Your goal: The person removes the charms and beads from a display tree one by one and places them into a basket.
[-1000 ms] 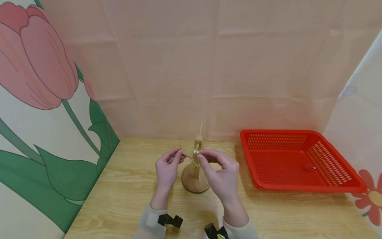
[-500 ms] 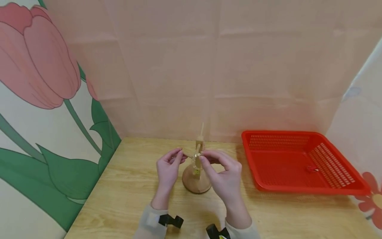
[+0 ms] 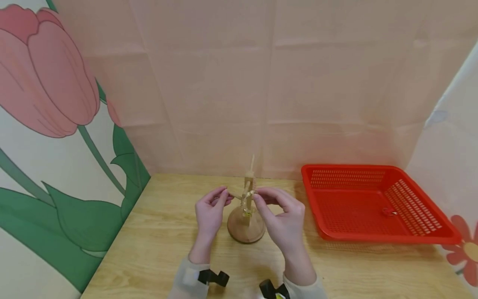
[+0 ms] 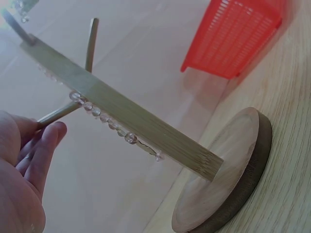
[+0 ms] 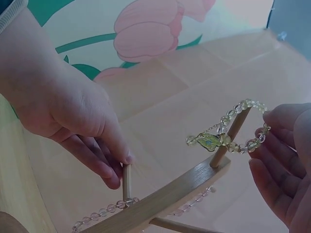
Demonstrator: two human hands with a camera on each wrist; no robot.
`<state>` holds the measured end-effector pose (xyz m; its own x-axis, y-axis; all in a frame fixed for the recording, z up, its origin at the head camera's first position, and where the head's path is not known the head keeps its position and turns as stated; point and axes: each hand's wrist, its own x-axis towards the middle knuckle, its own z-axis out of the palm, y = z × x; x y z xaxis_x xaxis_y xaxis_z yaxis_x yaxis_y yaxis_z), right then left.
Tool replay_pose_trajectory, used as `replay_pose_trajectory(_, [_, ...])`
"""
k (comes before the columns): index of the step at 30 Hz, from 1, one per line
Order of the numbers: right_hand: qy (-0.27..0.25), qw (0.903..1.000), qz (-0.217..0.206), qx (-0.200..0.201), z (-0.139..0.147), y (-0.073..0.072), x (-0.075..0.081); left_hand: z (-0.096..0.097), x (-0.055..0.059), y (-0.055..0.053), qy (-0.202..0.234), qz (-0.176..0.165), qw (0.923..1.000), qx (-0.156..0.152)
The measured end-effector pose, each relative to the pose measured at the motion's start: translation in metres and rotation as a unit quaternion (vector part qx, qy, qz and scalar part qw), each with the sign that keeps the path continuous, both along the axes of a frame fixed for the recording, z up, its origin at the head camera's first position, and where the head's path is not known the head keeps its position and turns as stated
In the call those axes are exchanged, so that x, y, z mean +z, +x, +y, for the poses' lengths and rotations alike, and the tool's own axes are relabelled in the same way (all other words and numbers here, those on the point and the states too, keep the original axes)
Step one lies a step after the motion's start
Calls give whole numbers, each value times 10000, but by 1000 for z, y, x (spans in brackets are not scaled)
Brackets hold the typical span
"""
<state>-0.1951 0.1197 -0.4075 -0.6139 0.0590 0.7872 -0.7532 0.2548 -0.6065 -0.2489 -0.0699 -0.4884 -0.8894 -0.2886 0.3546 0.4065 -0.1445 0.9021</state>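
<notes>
A wooden bracelet stand [image 3: 245, 232] has a round base, an upright post [image 4: 146, 126] and several thin pegs. My left hand [image 3: 210, 214] pinches the end of one peg [image 4: 60, 112]. A bracelet of clear pinkish beads [image 4: 104, 118] hangs from that peg beside the post. Between thumb and fingers, my right hand [image 3: 281, 218] pinches a bracelet of clear yellowish beads [image 5: 252, 144] with a yellow-green charm [image 5: 210, 141]. In the right wrist view its loop surrounds the end of the top peg [image 5: 235, 131]. More pinkish beads [image 5: 187, 206] show behind the post.
To the right of the stand sits a red plastic basket [image 3: 351, 238] with a small red item [image 3: 389, 211] inside. Everything rests on a wood-grain table [image 3: 149, 249]. A pinkish cloth [image 3: 209, 91] hangs behind, and a tulip-print panel [image 3: 56, 83] borders the left.
My right hand has shifted slightly to the right, and the yellowish bracelet has moved a little with it. The left hand keeps its place on the peg.
</notes>
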Motion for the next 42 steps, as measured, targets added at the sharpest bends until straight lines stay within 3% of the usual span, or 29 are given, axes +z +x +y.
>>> replay_pose_trajectory(31, [-136,9993,-95,-322,12,-12,-2,2,-1,-4,120,64,9999,-83])
replay_pose_trajectory(42, [-178,9989,-273,-349,16,-12,-2,3,-1,-2,211,-80,9997,1])
